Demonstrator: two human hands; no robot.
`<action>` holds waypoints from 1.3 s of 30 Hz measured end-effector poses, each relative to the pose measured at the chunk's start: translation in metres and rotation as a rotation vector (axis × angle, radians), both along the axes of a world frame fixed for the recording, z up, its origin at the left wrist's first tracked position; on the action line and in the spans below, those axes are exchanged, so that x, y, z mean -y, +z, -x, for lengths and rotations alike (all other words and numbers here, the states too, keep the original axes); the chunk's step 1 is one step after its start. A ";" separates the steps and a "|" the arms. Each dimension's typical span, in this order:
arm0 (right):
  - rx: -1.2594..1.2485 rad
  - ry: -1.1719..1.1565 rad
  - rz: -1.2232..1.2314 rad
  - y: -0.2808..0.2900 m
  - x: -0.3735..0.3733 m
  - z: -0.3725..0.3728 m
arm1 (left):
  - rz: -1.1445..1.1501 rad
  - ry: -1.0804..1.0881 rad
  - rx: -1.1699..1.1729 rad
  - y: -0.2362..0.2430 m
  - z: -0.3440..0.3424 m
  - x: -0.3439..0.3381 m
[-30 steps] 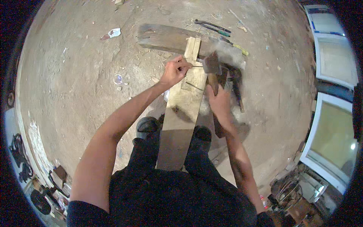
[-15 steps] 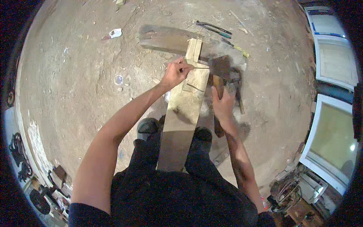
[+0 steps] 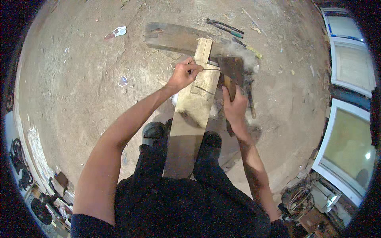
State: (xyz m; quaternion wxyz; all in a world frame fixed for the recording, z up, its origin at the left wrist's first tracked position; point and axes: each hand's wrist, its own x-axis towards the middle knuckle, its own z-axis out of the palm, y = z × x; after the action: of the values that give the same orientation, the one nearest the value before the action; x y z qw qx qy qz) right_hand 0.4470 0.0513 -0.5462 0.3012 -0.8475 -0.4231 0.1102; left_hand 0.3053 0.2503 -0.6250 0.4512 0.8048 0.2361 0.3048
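A long pale board (image 3: 188,125) runs away from me between my feet, with a dark slot-like mark across its far part. Over its far end my left hand (image 3: 185,75) is closed, pinching a thin dark metal rod (image 3: 211,70) that lies crosswise and points right. My right hand (image 3: 235,108) is wrapped round the wooden handle of a hatchet (image 3: 232,70), just right of the board. Its broad dark head is upright beside the rod's right tip; whether they touch I cannot tell. A short pale wood block (image 3: 203,48) sits at the board's far end.
A weathered dark plank (image 3: 174,39) lies crosswise beyond the board. Long-handled pliers (image 3: 224,28) and a yellow-handled tool (image 3: 251,50) rest on the dirt floor past it. White-framed window panels (image 3: 347,139) stand at the right; assorted scrap (image 3: 303,202) lies at lower right.
The hatchet has shifted slightly away from me and to the right, its head now less blurred. My left hand keeps its pinch on the rod in nearly the same place.
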 end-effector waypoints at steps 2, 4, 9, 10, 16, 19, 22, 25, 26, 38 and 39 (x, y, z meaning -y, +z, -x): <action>0.047 -0.012 0.077 -0.005 0.000 0.002 | -0.004 0.004 -0.001 0.001 -0.002 0.000; 0.155 -0.041 0.279 -0.033 0.007 0.004 | 0.043 0.019 -0.002 0.001 -0.005 0.001; -0.006 -0.080 0.101 -0.036 0.005 -0.001 | 0.071 0.005 -0.015 -0.001 -0.001 -0.001; -0.054 -0.081 0.050 -0.025 0.007 -0.003 | 0.085 0.004 -0.012 -0.003 -0.002 0.000; 0.032 -0.045 0.212 -0.024 0.012 0.002 | 0.053 0.001 -0.035 0.004 -0.003 0.000; 0.161 -0.016 0.291 -0.037 0.010 0.005 | 0.154 0.016 -0.033 0.005 -0.004 0.002; -0.011 -0.062 0.164 -0.021 0.007 0.005 | 0.066 0.023 -0.021 0.001 -0.002 0.001; -0.205 -0.079 0.267 -0.005 0.007 0.004 | 0.085 0.011 -0.011 0.000 -0.002 0.002; -0.205 -0.077 0.281 -0.003 0.006 0.004 | 0.126 0.003 -0.008 0.003 -0.003 0.002; -0.065 -0.095 0.139 -0.026 0.009 -0.002 | 0.115 -0.001 0.013 -0.001 -0.003 0.002; 0.026 -0.078 0.165 -0.035 0.011 -0.002 | 0.065 0.003 -0.002 -0.003 -0.003 0.002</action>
State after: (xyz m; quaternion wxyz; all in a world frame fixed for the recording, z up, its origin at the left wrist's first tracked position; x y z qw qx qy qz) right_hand 0.4493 0.0400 -0.5816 0.2286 -0.8866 -0.3831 0.1218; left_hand 0.3080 0.2482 -0.6277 0.4764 0.7898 0.2472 0.2970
